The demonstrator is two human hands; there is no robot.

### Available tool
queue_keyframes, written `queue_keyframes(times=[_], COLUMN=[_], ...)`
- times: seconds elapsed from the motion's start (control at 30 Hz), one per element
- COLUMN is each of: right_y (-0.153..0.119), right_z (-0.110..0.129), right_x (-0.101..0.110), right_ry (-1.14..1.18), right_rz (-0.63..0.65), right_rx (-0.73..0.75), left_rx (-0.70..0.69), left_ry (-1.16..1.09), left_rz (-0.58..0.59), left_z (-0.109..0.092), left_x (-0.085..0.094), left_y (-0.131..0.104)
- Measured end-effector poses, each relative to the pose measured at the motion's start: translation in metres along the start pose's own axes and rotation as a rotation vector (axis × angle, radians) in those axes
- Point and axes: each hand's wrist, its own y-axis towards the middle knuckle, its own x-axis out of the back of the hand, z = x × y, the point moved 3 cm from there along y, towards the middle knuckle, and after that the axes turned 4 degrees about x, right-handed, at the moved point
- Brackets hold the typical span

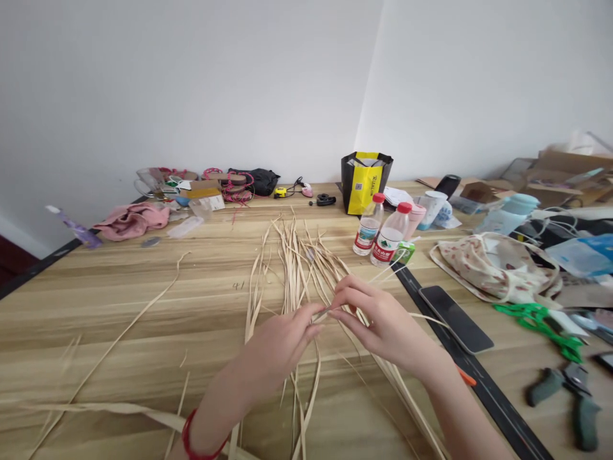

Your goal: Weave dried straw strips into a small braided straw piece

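Note:
My left hand and my right hand meet over the middle of the table, fingertips almost touching. Both are closed in a pinch on a thin, pale weaving strip running between them. Its short visible part looks greyish, and the fingers hide the rest. Beneath and beyond the hands, a loose bundle of flat, pale strips fans out lengthwise on the table. More strips pass under my right forearm. A red band circles my left wrist.
Single strips lie at left. Two water bottles stand behind my right hand, near a yellow-black bag. On the right are a phone, pruning shears, a cloth bag and an orange object partly under my forearm.

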Motion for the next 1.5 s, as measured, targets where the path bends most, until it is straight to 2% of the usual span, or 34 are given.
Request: queue_keyframes(times=[0.17, 0.4, 0.57, 0.67, 0.87, 1.0, 1.07, 1.13, 1.23, 1.33, 1.5], right_y=[0.001, -0.002, -0.003, -0.003, -0.002, -0.004, -0.005, -0.006, -0.005, -0.003, -0.002], right_z=[-0.001, -0.003, 0.000, 0.004, 0.006, 0.007, 0.012, 0.019, 0.030, 0.040, 0.052], right_x=[-0.002, -0.008, -0.013, -0.013, -0.010, -0.003, 0.001, 0.004, 0.001, -0.010, -0.028], right_ry=[0.040, -0.122, -0.245, -0.297, -0.315, -0.343, -0.380, -0.375, -0.312, -0.339, -0.412], right_rz=[-0.064, -0.131, -0.239, -0.317, -0.356, -0.333, -0.295, -0.247, -0.161, -0.084, -0.057], right_rx=[-0.044, -0.105, -0.045, 0.033, 0.170, 0.252, 0.329, 0.386, 0.352, 0.372, 0.447], left_rx=[0.012, 0.005, -0.009, 0.040, 0.092, 0.077, 0.066, 0.085, 0.141, 0.205, 0.248], left_ry=[0.062, 0.088, 0.008, -0.087, -0.158, -0.320, -0.522, -0.797, -1.100, -1.170, -1.097], left_rz=[-0.027, -0.109, -0.166, -0.214, -0.215, -0.183, -0.142, -0.041, 0.053, -0.018, -0.197], left_z=[0.001, 0.003, 0.001, 0.002, 0.003, 0.004, 0.007, 0.012, 0.017, 0.020, 0.017], left_x=[-0.003, -0.004, -0.005, -0.005, -0.001, 0.002, 0.002, 0.000, -0.003, -0.005, -0.007], left_y=[0.001, 0.003, 0.002, 0.001, 0.002, 0.003, 0.004, 0.006, 0.010, 0.012, 0.014])
